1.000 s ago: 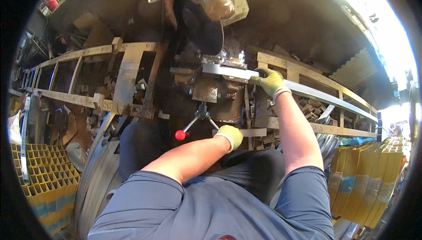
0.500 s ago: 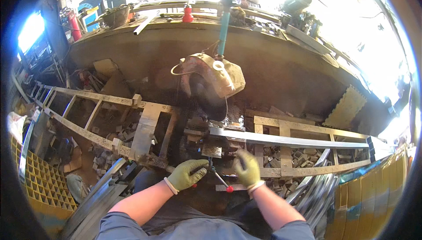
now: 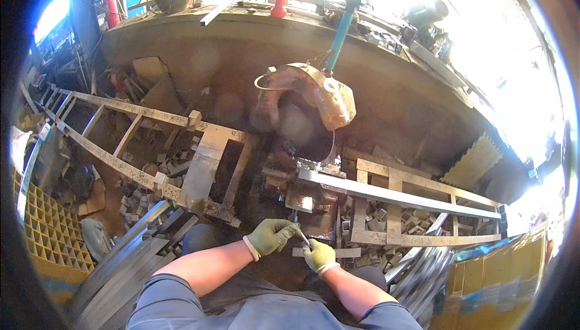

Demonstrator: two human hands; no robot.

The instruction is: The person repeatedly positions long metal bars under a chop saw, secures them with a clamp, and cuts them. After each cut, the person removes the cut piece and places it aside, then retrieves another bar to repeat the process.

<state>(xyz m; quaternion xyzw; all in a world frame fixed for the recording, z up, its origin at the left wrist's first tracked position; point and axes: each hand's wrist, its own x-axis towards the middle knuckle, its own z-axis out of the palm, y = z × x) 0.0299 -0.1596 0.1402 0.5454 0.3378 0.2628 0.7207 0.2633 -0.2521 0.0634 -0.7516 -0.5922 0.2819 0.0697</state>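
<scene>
My gloved right hand (image 3: 319,256) is closed round the lower end of a metal vise handle (image 3: 305,239), hiding the red knob there. At the handle's upper end, my gloved left hand (image 3: 270,237) curls its fingers against it; the fingertips are partly hidden. Just beyond my hands is the vise (image 3: 300,200) of a cut-off saw. A long square metal tube (image 3: 399,192) runs from the vise to the right. Above it hangs the saw's worn guard (image 3: 323,96) with a dark disc (image 3: 300,131), below a blue-green lever (image 3: 340,43).
Slatted metal frames (image 3: 136,131) extend left and right of the saw, with cut tube offcuts (image 3: 417,220) under them. Loose metal bars (image 3: 130,257) lie at both sides of me. A yellow grid crate (image 3: 54,233) stands left, a cardboard-coloured stack (image 3: 501,269) right.
My hands have come together at the vise handle; the right one has closed on its knobbed end. The tube's near end sits slightly differently, and the whole view has shifted.
</scene>
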